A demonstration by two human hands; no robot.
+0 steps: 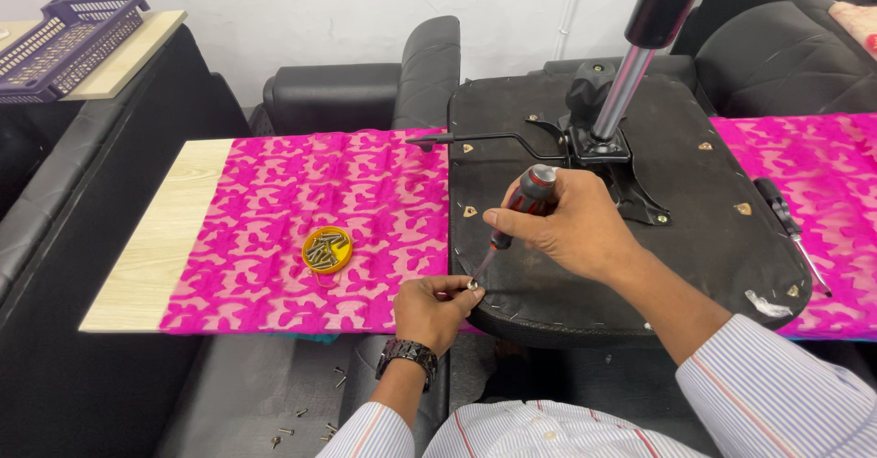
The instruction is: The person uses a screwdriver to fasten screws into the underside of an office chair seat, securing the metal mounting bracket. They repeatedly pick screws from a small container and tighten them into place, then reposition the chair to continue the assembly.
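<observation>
Pink-clothed board (274, 211) | left hand (437, 309) pinches screw (473, 284) at seat (639, 239) front edge | right hand (571, 225) grips screwdriver (513, 216); keep your tip seated squarely.

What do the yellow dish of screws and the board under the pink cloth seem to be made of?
The yellow dish looks like glossy plastic, by its bright even colour. The screws in it look metallic, dull grey. The board looks like pale wood or laminate: straight grain lines, matte.

A furniture assembly workshop: an upturned office chair seat (630, 211) lies on a cloth-covered plank bench (155, 248), beside a yellow dish of screws (327, 249), a spare screwdriver (790, 230) and black upholstered chairs (365, 93)
</observation>
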